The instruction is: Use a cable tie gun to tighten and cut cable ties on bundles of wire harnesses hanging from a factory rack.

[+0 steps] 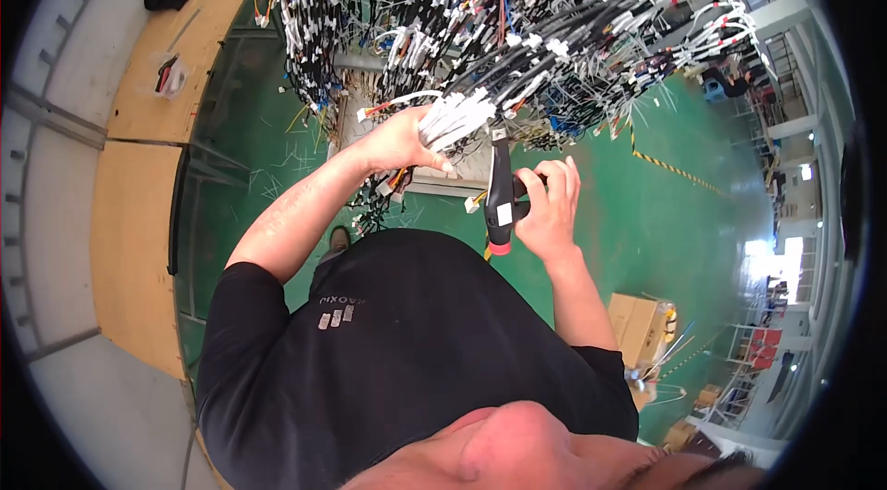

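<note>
My left hand [399, 139] is wrapped around a thick bundle of white-sleeved cables [458, 120], its thumb lying across the near side. Small plugs and coloured wire ends hang below that hand. In my right hand [549, 211] is a black cable tie gun [500, 183] with a red end cap, my fingers curled around its handle. The gun's nose points away from me and meets the bundle just right of the left hand. Whether a tie sits in the nose is too small to tell.
A dense mass of hanging wire harnesses [554, 19] fills the far side above a pale rack base [443, 183]. Wooden tables [139, 241] line the left, with a red-handled tool [166, 76] on one. A cardboard box [634, 327] stands on the green floor [647, 222] at right.
</note>
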{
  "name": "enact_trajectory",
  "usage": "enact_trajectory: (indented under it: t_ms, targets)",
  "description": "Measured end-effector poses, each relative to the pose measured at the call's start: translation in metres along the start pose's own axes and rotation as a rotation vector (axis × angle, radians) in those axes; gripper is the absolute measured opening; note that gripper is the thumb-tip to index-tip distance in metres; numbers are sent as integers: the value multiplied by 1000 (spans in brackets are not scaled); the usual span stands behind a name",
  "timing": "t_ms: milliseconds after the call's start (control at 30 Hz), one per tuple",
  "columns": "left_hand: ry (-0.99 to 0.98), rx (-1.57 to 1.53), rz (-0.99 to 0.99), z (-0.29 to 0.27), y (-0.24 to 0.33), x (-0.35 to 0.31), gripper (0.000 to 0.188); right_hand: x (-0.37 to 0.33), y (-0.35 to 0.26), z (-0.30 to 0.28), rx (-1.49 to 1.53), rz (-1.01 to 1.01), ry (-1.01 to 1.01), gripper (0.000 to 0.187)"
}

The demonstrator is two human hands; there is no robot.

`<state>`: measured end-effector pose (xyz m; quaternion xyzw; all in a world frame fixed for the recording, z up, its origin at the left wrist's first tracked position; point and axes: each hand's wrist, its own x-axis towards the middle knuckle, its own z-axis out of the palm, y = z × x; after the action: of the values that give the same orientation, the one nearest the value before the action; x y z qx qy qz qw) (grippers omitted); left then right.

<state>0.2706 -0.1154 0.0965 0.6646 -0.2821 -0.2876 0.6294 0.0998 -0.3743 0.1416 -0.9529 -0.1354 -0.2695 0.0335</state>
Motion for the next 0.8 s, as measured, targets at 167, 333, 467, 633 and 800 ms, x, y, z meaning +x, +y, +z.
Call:
enact_trajectory:
  t_ms: [167,333,467,633,800]
  targets:
    - [44,-19,-38,0,-3,2,95,-12,-6,23,-3,-44,5,39]
    - [109,-49,26,10,-16,3,92,-20,-7,44,73,-59,15,40]
    - [144,88,-50,20,0,2,88,-25,-1,48,144,-31,51,42]
    - [97,-6,-74,22,1,1,95,-25,2,48,133,-50,61,34]
    - [29,-59,-40,26,-2,3,103,-26,3,54,118,-53,101,33]
